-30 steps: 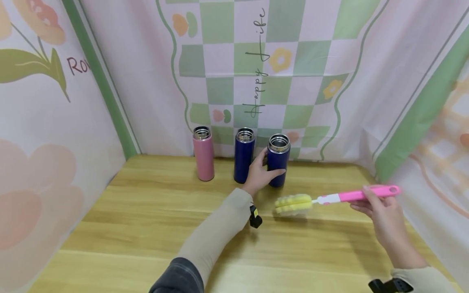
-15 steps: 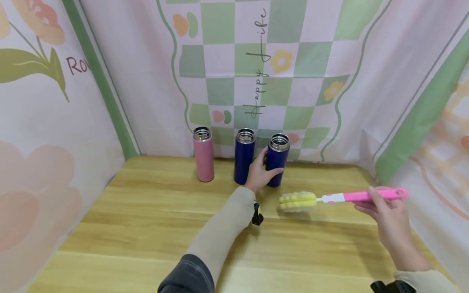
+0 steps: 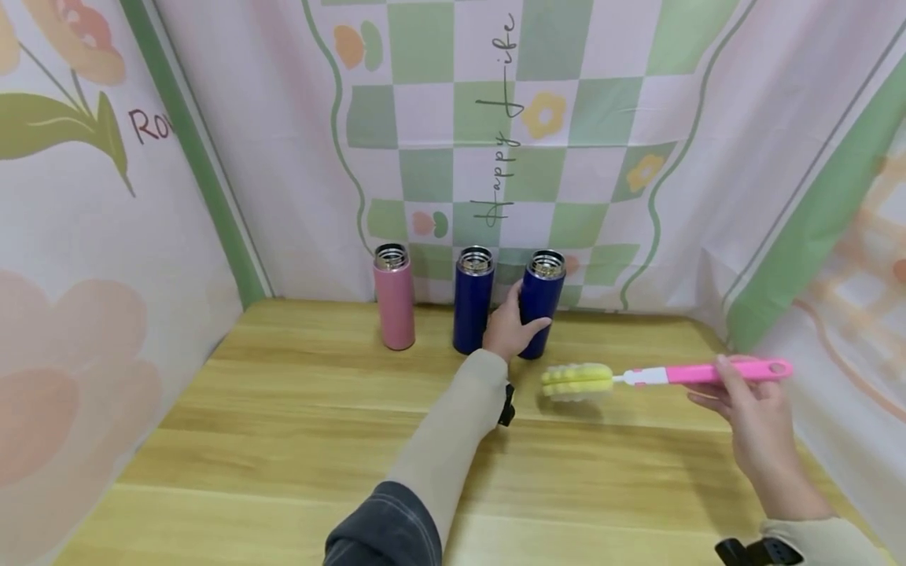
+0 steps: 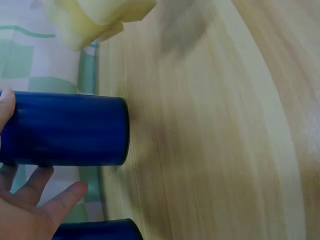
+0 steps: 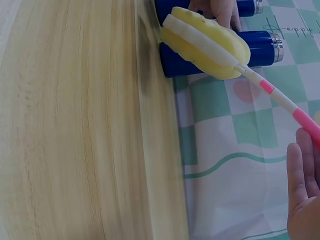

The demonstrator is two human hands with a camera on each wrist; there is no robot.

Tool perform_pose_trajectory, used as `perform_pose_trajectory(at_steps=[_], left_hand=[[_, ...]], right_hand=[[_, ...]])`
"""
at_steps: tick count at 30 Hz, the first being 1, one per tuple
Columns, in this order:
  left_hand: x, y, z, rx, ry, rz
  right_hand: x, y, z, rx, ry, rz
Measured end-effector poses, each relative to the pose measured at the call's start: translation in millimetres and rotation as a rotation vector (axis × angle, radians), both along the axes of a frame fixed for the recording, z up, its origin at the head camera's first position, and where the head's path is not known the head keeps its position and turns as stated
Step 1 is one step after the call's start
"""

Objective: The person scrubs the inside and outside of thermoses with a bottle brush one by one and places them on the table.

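Observation:
My left hand (image 3: 508,328) grips a dark blue bottle (image 3: 545,295), the rightmost of a row, with thumb in front and fingers on its left side. This bottle is lidless and tilts slightly, its steel mouth towards the right. A second blue bottle (image 3: 473,303) stands upright just left of the hand. Further left is a pink bottle (image 3: 395,303), upright with its mouth uncovered. My right hand (image 3: 760,424) pinches the pink handle of a bottle brush (image 3: 708,373). Its yellow sponge head (image 5: 207,42) points left, in front of the held bottle, apart from it in the head view.
The wooden table (image 3: 283,440) stretches in front of the bottles. Close behind them hangs a checked green and white cloth (image 3: 481,118). Patterned cloths also hang at the left side (image 3: 85,314) and the right side (image 3: 849,377).
The held blue bottle's mouth has swung right and away from me, and my left forearm has shifted right. My right hand and the brush have drifted slightly right.

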State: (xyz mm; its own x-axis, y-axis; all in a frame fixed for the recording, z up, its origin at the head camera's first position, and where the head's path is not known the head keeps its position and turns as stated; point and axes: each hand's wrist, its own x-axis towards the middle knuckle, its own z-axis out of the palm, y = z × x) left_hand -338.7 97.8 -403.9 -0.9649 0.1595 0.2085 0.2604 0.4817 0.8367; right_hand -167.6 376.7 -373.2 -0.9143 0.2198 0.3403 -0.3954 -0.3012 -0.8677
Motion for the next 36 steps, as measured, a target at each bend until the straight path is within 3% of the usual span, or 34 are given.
perform_pose_trajectory(at_steps=[4, 11, 17, 22, 26, 32, 36], left_hand=[[5.2, 2.9, 6.6, -0.041, -0.029, 0.01], [12.9, 4.8, 1.7, -0.053, 0.011, 0.011], [19.1, 1.2, -3.7, -0.014, -0.028, -0.028], [27.0, -7.8, -7.4, 0.025, -0.075, -0.08], [35.6, -19.4, -10.1, 0.017, -0.111, -0.128], [46.0, -37.0, -13.2, -0.103, -0.053, -0.203], [55.1, -47.2, -13.0, -0.178, -0.01, -0.269]], right_hand=[[1.7, 1.7, 1.1, 0.007, 0.001, -0.025], [3.3, 1.7, 2.5, 0.03, 0.013, -0.053], [3.8, 0.4, 4.9, 0.047, 0.079, -0.025], [1.3, -1.4, 6.1, 0.144, 0.148, 0.021], [0.9, -1.8, 4.7, 0.274, 0.152, 0.042], [3.2, -2.9, -0.1, 0.496, 0.167, 0.099], [5.3, -5.3, -4.3, 0.793, 0.201, 0.016]])
